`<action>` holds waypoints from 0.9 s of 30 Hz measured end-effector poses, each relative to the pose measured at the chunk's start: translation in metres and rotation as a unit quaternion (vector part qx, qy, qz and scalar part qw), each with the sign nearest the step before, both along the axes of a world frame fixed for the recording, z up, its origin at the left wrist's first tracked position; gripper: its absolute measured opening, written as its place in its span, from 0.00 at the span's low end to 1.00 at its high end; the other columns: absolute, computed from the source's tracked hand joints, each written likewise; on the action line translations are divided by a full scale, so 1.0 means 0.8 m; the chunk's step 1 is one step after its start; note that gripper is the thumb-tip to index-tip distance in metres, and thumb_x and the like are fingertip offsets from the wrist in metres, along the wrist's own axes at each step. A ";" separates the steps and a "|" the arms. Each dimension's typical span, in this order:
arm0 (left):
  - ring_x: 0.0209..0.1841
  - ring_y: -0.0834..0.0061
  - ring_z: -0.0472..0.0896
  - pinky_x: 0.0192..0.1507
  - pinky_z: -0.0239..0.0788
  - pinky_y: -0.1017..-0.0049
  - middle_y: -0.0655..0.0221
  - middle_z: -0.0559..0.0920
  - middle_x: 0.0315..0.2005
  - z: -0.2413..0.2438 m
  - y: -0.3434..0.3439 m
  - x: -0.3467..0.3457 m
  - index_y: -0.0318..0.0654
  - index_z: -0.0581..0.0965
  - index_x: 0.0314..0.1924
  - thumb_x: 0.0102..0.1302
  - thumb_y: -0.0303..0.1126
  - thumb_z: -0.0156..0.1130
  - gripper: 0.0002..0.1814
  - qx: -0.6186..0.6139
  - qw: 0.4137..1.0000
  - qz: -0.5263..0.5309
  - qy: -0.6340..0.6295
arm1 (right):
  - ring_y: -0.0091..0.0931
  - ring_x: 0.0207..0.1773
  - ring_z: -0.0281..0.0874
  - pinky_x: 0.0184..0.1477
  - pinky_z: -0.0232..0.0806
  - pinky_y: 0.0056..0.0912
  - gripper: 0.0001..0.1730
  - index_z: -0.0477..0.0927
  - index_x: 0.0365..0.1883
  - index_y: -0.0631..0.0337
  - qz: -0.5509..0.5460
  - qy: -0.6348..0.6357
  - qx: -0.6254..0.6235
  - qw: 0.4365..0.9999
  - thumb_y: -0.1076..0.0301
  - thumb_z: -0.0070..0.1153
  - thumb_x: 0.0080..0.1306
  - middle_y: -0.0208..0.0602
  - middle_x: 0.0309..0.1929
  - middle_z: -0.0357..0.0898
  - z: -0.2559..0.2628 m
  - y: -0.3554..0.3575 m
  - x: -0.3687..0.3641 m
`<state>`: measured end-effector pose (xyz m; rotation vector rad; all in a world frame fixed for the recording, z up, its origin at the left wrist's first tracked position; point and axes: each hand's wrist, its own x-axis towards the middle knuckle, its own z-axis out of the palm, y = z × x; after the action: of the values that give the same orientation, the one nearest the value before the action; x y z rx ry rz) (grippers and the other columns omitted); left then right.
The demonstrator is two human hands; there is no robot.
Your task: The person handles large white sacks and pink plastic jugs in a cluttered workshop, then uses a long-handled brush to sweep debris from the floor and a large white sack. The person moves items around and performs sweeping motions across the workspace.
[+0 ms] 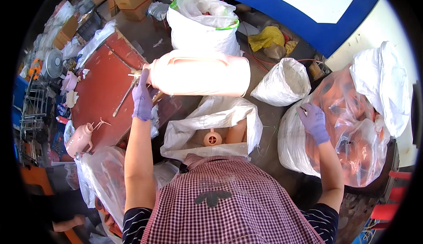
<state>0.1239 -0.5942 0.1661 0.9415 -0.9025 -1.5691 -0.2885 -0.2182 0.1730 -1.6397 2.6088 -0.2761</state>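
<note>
My left hand [142, 98], in a purple work glove, grips the neck end of a pale pink plastic thermos flask casing [201, 74]. The casing lies level in the air, its moulded handle on the upper side, and bright light washes out its middle. Below it stands an open white woven sack [185, 128] with pink plastic parts [212, 138] inside. My right hand [314, 121], gloved alike, is raised with bent fingers in front of a clear plastic bag of orange parts [350, 128]. Whether it holds anything small cannot be made out.
A red tabletop [96, 85] at left bears a metal rod [124, 102] and a pink flask casing [80, 139]. Ahead stands a full white sack [203, 36], with a smaller sack [284, 82] to its right. Another person's hand [71, 223] shows at lower left.
</note>
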 end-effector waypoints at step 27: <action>0.40 0.77 0.79 0.47 0.69 0.75 0.67 0.82 0.37 -0.051 0.094 0.134 0.34 0.77 0.42 0.69 0.41 0.55 0.16 -0.083 0.988 0.035 0.127 | 0.20 0.43 0.75 0.47 0.67 0.24 0.12 0.79 0.45 0.68 0.120 -0.502 -0.232 0.825 0.77 0.56 0.62 0.34 0.40 0.81 -0.084 -0.162 0.207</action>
<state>0.2311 -0.5193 0.1250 0.6316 -0.7976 -1.4891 -0.1226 -0.3480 0.1058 -1.3036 1.5657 -1.3913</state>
